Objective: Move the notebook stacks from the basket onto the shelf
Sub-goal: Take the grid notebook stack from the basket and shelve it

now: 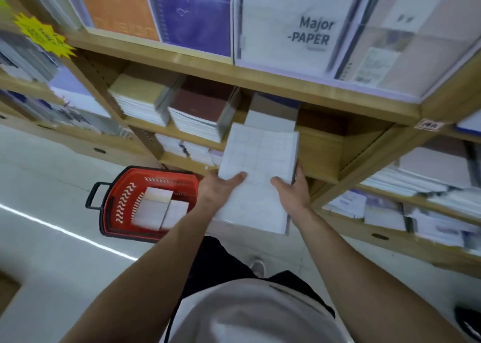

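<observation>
A stack of white grid-covered notebooks (257,165) is held level in front of the wooden shelf (320,147). My left hand (218,190) grips its left side with the thumb on the cover. My right hand (292,189) grips its right side, thumb on top as well. The stack's far end reaches the shelf's front edge, just before a grey stack (270,115) lying on the shelf. On the floor to the left stands the red basket (122,202) with more pale notebook stacks (158,207) inside.
On the same shelf to the left lie a brown-covered stack (200,108) and a tan one (140,93). Large notebooks stand on the shelf above (307,25). More shelves with stationery flank both sides. Pale floor lies behind the basket.
</observation>
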{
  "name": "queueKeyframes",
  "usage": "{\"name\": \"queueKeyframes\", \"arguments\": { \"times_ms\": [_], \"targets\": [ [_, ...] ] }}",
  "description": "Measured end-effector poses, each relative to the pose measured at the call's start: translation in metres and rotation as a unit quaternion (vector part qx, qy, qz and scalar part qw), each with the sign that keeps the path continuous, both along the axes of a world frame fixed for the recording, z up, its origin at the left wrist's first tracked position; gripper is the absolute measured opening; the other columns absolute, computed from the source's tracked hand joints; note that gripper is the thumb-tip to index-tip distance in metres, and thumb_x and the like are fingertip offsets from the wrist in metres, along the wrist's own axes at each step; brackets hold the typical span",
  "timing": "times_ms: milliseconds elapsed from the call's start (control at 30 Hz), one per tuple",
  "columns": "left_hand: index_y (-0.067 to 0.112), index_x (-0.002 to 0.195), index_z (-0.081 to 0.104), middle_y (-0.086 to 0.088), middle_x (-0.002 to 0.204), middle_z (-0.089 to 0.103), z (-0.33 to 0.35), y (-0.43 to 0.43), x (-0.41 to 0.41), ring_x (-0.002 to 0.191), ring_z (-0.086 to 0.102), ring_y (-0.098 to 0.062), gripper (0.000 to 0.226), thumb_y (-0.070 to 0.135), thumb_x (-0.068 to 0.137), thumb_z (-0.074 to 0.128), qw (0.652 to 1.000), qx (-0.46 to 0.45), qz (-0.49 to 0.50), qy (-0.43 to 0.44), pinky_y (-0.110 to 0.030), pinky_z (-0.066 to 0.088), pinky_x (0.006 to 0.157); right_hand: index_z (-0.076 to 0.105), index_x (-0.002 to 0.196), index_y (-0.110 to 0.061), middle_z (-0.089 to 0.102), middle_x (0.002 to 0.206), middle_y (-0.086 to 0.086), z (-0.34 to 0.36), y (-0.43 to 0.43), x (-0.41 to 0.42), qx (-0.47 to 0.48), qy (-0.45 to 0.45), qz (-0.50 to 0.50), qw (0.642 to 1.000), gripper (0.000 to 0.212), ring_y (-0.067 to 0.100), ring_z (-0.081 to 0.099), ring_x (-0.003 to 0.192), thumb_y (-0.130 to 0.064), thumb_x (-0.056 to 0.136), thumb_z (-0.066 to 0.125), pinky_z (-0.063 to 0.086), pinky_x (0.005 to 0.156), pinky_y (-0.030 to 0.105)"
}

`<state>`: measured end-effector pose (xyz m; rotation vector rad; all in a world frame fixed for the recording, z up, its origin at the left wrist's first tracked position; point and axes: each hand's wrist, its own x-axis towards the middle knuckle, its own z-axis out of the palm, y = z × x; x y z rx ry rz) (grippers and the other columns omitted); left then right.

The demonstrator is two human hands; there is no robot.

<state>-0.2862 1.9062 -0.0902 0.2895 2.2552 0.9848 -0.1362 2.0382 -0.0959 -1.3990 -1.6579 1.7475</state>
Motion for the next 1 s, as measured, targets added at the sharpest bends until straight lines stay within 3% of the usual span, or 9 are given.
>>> {"name": "queueKeyframes", "arguments": {
  "times_ms": [100,200,367,533,667,867,1000],
  "targets": [
    [0.012,0.113,0.073,-0.008,0.11,0.076,0.0,0.022,0.003,0.102,0.071,-0.025,0.067,0.066,0.074,0.076,1.0,-0.011,-0.01,0.011,-0.035,0.056,0.091,0.029,0.156,-0.032,0.061,0.128,-0.007,-0.001,0.02,0.004,0.005,-0.009,0.001,1.0,0.081,0.018,0.062,0.107,-0.019,0.088,0.071,0.052,0.088,0.033],
    [0.012,0.113,0.072,-0.008,0.113,0.075,0.003,0.045,-0.002,0.105,0.07,-0.026,0.065,0.064,0.075,0.076,1.0,-0.005,-0.01,0.015,-0.037,0.055,0.094,0.032,0.153,-0.032,0.06,0.124,-0.007,-0.004,0.039,-0.004,0.011,-0.013,-0.003,1.0,0.077,0.019,0.061,0.105,-0.021,0.087,0.071,0.049,0.085,0.032],
    [0.016,0.111,0.072,-0.006,0.111,0.076,-0.003,0.079,-0.021,0.102,0.071,-0.026,0.087,0.082,0.055,0.068,1.0,0.01,-0.017,0.017,-0.041,0.058,0.093,0.037,0.15,-0.028,0.061,0.129,-0.003,-0.013,0.074,-0.025,0.0,0.017,-0.015,1.0,0.073,0.019,0.062,0.111,-0.017,0.087,0.073,0.053,0.09,0.036],
    [0.016,0.11,0.071,-0.006,0.111,0.074,-0.017,0.113,-0.046,0.104,0.069,-0.028,0.063,0.068,0.074,0.074,0.999,0.002,-0.015,0.043,-0.038,0.057,0.093,0.039,0.146,-0.02,0.06,0.131,0.002,-0.033,0.105,-0.052,0.003,0.032,-0.005,0.999,0.06,0.021,0.062,0.113,-0.017,0.094,0.07,0.052,0.088,0.036],
    [0.01,0.116,0.069,-0.011,0.116,0.071,-0.029,0.14,-0.066,0.111,0.065,-0.032,0.067,0.066,0.079,0.072,0.998,-0.005,-0.003,0.061,-0.035,0.052,0.094,0.042,0.146,-0.019,0.062,0.133,0.004,-0.048,0.132,-0.081,0.042,0.013,-0.024,0.999,0.061,0.025,0.064,0.114,-0.024,0.093,0.071,0.054,0.091,0.04],
    [0.014,0.14,0.051,-0.008,0.133,0.063,-0.05,0.156,-0.089,0.122,0.059,-0.031,0.078,0.064,0.082,0.071,0.997,-0.001,-0.044,0.066,-0.038,0.047,0.104,0.026,0.159,-0.015,0.049,0.152,0.007,-0.061,0.15,-0.105,0.05,0.0,-0.049,0.998,0.08,0.028,0.053,0.132,-0.025,0.094,0.072,0.047,0.098,0.034],
    [0.016,0.136,0.051,-0.005,0.129,0.065,-0.059,0.153,-0.09,0.115,0.062,-0.028,0.074,0.059,0.08,0.075,0.997,0.01,-0.045,0.056,-0.03,0.048,0.095,0.045,0.145,-0.014,0.063,0.132,0.009,-0.076,0.145,-0.101,0.057,-0.011,-0.055,0.997,0.058,0.029,0.064,0.115,-0.019,0.094,0.07,0.048,0.085,0.03]
  ]
}}
